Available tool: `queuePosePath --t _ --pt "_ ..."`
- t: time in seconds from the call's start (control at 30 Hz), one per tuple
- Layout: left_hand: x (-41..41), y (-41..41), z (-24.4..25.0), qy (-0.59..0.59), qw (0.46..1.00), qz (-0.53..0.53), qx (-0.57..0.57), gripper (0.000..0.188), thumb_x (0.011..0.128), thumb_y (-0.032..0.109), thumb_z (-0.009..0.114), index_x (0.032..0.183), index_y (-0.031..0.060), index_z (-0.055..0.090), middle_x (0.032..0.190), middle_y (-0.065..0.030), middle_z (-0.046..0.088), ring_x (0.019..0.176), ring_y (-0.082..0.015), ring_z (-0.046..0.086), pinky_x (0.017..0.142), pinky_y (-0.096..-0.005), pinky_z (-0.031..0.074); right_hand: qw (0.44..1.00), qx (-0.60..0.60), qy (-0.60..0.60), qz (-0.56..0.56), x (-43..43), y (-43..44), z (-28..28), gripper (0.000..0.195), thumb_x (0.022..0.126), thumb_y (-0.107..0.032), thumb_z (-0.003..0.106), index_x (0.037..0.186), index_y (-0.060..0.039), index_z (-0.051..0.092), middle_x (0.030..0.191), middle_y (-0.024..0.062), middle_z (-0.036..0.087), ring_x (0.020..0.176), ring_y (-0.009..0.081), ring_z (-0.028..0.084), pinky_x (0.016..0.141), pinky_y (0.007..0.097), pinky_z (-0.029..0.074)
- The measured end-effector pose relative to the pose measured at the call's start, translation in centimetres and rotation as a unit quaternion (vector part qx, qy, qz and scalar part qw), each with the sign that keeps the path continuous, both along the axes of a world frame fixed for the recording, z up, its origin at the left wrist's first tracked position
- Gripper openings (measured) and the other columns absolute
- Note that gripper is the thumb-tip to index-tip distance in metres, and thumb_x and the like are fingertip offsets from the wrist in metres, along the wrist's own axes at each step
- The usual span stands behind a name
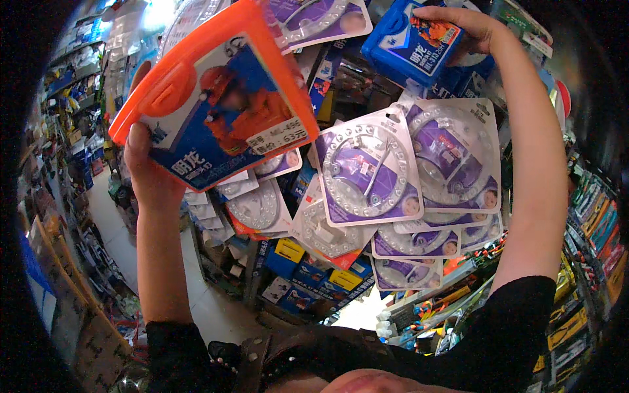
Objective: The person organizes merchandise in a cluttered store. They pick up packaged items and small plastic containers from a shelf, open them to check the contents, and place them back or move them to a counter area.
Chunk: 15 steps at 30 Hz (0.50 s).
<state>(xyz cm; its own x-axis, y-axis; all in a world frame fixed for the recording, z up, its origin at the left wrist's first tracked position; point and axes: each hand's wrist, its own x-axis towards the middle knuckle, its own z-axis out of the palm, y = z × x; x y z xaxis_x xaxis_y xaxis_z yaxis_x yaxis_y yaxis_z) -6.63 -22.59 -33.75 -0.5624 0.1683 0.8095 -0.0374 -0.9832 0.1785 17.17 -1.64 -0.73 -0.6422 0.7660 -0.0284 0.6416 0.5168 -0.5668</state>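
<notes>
In my left hand [156, 172] is a large orange plastic case [226, 110], tilted, held by its lower left edge with my thumb on the front. Its blue front card shows a worker in an orange helmet and bears writing and a price sticker. My right hand [474, 30], at the upper right, grips a smaller blue plastic case [410, 46] by its right side. A picture and writing mark this case too; some of my fingers are hidden behind it. Below it hang clear blister packs with round LED light modules [371, 174] on purple cards.
More blister packs [258, 206] hang at the middle left. Blue boxes with yellow labels [290, 250] stand lower down. Packed shelves [73, 132] line the left, with light floor tiles [218, 307] beside them. Packaged tools [570, 324] hang at the right.
</notes>
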Motion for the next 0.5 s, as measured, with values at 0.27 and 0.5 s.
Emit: queuePosePath --t 0.27,0.5 --pt "1.2 6.6 4.4 -0.045 0.999 0.012 0.024 0.057 0.090 0.033 0.059 0.135 0.0017 0.042 0.127 -0.0141 0.056 0.113 -0.0264 0.058 0.096 -0.0390 0.048 0.978 0.166 -0.121 0.027 1.2 -1.1 1.2 0.052 0.083 -0.041 0.070 0.122 -0.0097 0.061 0.116 0.0048 0.065 0.103 0.0162 0.060 0.092 0.0343 0.046" --pt "5.3 9.4 13.0 0.056 0.995 0.065 0.042 0.059 0.088 0.033 0.065 0.133 0.0045 0.040 0.116 -0.0144 0.057 0.090 -0.0252 0.063 0.077 -0.0382 0.055 0.981 0.118 0.121 0.095 11.2 -1.1 4.3 0.066 0.076 -0.037 0.074 0.131 -0.0069 0.054 0.118 0.0125 0.063 0.104 0.0240 0.062 0.089 0.0388 0.051"
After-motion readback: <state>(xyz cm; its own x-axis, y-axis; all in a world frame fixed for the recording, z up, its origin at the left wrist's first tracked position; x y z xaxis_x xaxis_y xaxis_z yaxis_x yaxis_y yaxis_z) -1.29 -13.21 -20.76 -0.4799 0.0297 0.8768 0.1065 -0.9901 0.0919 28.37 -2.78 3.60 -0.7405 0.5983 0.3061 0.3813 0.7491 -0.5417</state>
